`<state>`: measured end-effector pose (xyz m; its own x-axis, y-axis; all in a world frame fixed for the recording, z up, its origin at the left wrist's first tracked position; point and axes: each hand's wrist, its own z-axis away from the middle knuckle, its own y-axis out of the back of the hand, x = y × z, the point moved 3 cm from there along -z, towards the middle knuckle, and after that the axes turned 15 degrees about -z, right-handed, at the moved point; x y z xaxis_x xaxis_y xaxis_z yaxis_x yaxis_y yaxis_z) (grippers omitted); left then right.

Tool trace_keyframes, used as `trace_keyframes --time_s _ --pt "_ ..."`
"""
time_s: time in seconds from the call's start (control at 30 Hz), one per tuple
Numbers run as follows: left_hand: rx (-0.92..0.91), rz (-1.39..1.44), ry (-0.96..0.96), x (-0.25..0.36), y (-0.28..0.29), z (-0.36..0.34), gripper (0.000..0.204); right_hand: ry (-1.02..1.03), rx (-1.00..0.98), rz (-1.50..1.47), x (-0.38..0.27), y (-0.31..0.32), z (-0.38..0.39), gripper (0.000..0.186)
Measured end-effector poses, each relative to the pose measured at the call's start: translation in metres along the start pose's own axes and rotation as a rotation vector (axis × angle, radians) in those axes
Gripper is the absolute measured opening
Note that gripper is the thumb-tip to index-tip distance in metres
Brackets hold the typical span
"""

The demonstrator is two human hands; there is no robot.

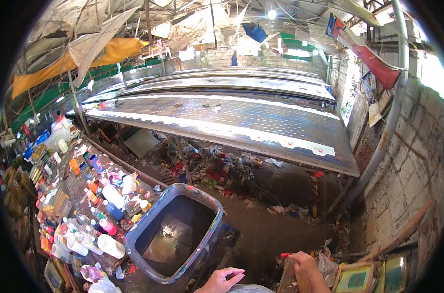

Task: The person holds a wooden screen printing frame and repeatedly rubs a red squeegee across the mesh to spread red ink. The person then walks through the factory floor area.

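My left hand (224, 280) is at the lower edge, its fingers loosely bent and the thumb a little apart, with nothing visible in it. To its right, my right hand (304, 263) is closed, and a small red object (285, 255) sticks out from its left side; most of that object is hidden by the fingers. A brownish board-like piece (286, 277) shows just below and left of this hand. Left of both hands stands a big blue-grey plastic tub (213, 201) with a paint-spattered rim and dark liquid inside.
Bottles and jars of paint (111, 245) crowd a worktop on the left. Long printing tables (222, 117) stretch across the back. Rags and litter (222, 171) lie beneath the nearest one. Framed screens (353, 278) lean at lower right, by a block wall (402, 161) and grey pipe (385, 132).
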<state>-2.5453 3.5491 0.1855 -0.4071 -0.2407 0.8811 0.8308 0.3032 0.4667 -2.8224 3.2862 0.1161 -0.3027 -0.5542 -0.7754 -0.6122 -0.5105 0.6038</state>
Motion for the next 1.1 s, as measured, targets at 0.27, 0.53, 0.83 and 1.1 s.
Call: trace_keyframes --time_s 0.27,0.53,0.83,1.1 --pt "0.01 0.206 0.116 -0.023 -0.028 -0.118 0.025 0.175 -0.253 0.003 0.018 -0.002 -0.153 0.034" --pt "0.391 0.129 -0.06 -0.041 -0.017 -0.244 0.025 0.536 -0.497 0.037 -0.012 -0.034 -0.333 0.042" --pt "0.602 0.125 0.127 -0.055 0.0 -0.307 0.02 0.658 -1.013 -0.063 -0.004 -0.119 -0.439 0.037" --pt "0.856 0.159 0.233 -0.051 0.002 -0.424 0.017 0.637 -1.133 -0.079 0.065 -0.091 -0.568 0.037"
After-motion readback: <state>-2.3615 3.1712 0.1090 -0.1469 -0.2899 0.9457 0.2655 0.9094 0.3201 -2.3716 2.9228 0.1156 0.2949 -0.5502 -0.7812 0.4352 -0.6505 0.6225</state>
